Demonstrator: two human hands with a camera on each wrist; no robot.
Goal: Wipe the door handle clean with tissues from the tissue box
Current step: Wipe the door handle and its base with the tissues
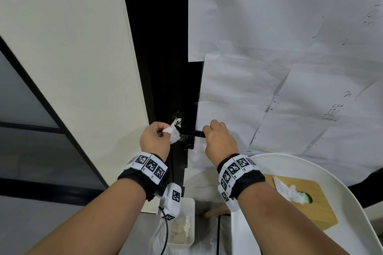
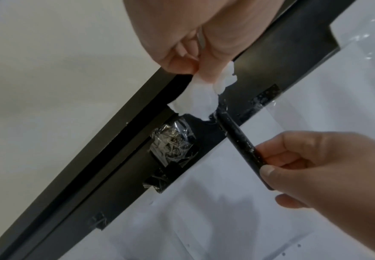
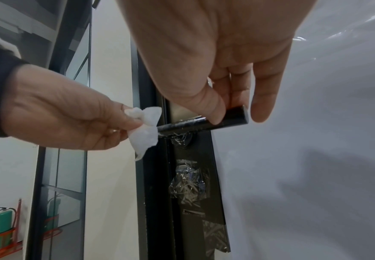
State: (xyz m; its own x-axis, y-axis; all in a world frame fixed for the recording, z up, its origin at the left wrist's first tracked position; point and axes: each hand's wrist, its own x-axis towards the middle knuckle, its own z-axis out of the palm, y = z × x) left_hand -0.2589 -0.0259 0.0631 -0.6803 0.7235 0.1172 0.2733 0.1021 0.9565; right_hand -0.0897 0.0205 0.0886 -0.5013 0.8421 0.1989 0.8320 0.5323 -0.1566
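Observation:
The black lever door handle [image 1: 191, 133] [image 2: 237, 139] [image 3: 193, 125] juts from a black door frame and carries whitish smears. My left hand [image 1: 154, 137] [image 2: 195, 58] [image 3: 71, 119] pinches a crumpled white tissue [image 1: 173, 133] [image 2: 201, 100] [image 3: 145, 133] against the handle's pivot end. My right hand [image 1: 218, 137] [image 2: 311, 168] [image 3: 226, 98] grips the handle's free end, thumb and fingers curled round it. The wooden tissue box [image 1: 304, 198] sits on a white chair at lower right, a tissue sticking out of its slot.
White paper sheets [image 1: 279, 47] cover the door to the right of the handle. A white chair [image 1: 342, 203] stands close at lower right. Below the hands is a white bin [image 1: 182, 225] holding used tissues. Crinkled clear tape [image 3: 187, 184] covers the lock under the handle.

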